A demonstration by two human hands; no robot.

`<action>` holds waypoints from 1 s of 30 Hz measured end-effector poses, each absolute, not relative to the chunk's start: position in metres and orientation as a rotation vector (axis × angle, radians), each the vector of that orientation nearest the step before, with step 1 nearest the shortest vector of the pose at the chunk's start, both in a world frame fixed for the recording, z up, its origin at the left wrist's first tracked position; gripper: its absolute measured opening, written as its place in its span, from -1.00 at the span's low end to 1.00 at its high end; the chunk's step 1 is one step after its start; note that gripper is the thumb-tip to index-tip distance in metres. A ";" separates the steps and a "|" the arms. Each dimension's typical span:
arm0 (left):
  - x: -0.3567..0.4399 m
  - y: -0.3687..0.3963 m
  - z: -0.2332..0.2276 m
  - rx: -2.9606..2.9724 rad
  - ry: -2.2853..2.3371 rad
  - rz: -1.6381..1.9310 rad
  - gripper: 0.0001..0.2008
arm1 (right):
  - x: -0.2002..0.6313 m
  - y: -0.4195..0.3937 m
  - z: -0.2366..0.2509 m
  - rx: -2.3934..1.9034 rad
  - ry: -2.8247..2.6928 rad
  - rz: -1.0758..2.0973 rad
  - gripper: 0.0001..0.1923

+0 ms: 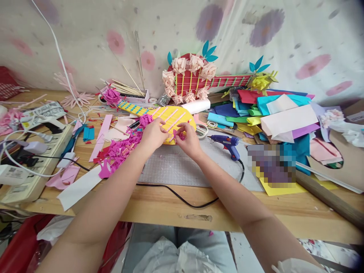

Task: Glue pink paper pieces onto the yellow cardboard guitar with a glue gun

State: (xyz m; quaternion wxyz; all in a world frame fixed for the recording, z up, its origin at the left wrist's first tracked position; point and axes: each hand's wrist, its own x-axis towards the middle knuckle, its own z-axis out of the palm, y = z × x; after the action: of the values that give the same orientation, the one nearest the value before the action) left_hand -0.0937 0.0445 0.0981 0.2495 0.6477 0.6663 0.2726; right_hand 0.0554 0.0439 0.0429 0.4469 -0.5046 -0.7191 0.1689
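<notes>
The fingers of your right hand (190,140) pinch a magenta scrap (179,135) at the yellow guitar (173,116), just beyond both hands, its neck (134,108) toward the bench (227,217)'s back-left corner, but I cannot tell whether your left hand (153,134) grips anything.

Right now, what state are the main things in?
Yellow guitar: face crossed by pink strips
Magenta paper piece: in right fingers
Magenta scraps: heaped loosely
Glue gun: set down
Red guitar: trimmed with flowers
Power strip: plugs inserted
Cutting mat: flat
Coloured paper: stacked untidily

Bare arms (112,195) outstretched, left grip (153,133) near right grip (188,139), fingers (158,122) bent
</notes>
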 end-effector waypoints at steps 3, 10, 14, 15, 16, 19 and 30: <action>-0.086 0.043 0.105 1.785 1.867 0.637 -0.55 | 0.056 0.043 0.041 -1.239 -1.761 0.439 -0.69; -0.075 0.045 0.108 1.832 1.972 0.506 -0.51 | 0.054 0.039 0.038 -1.247 -1.713 0.444 -0.70; -0.073 0.046 0.107 1.833 1.990 0.480 -0.51 | 0.054 0.038 0.039 -1.268 -1.708 0.454 -0.69; -0.072 0.046 0.106 1.830 1.993 0.476 -0.50 | 0.054 0.038 0.039 -1.272 -1.709 0.457 -0.69; -0.072 0.046 0.105 1.827 1.996 0.473 -0.50 | 0.054 0.038 0.040 -1.274 -1.710 0.458 -0.69; -0.073 0.049 0.102 1.814 2.011 0.464 -0.49 | 0.053 0.037 0.041 -1.280 -1.717 0.457 -0.68; -0.075 0.053 0.097 1.748 1.993 0.513 -0.55 | 0.053 0.037 0.041 -1.289 -1.749 0.432 -0.69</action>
State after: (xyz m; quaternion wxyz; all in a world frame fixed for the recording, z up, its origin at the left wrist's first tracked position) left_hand -0.0747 0.0533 0.0974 0.2188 0.6318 0.7201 0.1854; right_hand 0.0528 0.0374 0.0414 0.4469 -0.5205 -0.7064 0.1743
